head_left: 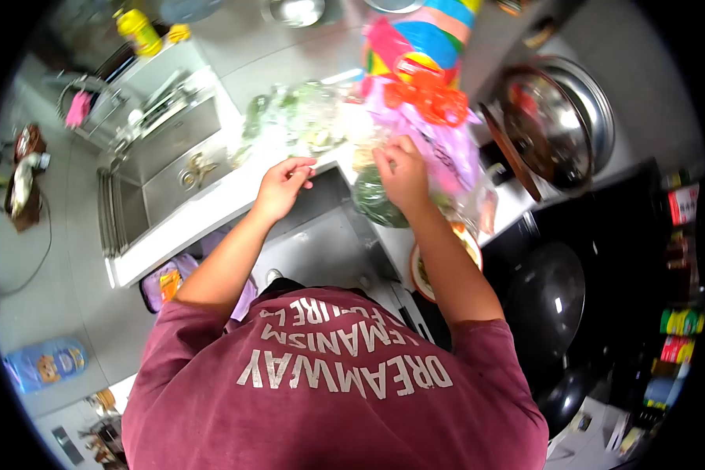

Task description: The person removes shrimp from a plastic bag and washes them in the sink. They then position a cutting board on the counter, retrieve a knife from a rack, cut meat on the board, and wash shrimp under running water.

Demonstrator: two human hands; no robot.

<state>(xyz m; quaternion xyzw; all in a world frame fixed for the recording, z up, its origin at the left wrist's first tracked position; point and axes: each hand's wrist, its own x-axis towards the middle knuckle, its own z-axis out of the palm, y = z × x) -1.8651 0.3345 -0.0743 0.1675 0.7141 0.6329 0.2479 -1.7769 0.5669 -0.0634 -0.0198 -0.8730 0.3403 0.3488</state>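
Note:
My left hand [283, 189] is held over the counter's front edge, its fingers partly stretched and apart, with nothing in them. My right hand [403, 176] is above the counter with its fingers curled. Whatever they pinch, if anything, is too blurred to make out. Just beside and below the right hand lies a clear plastic bag with a dark green vegetable [374, 197]. More clear bags of leafy greens [294, 117] lie beyond the left hand. Past the right hand is a pink plastic bag [439, 145], with a red plastic bag [431, 98] on it.
A steel sink [153, 200] is set into the counter on the left, near a yellow bottle [139, 33]. To the right are a bowl [421, 270] under my forearm, a glass lid [544, 125], and a black wok [548, 298] on the stove. A colourful bag [431, 39] stands behind.

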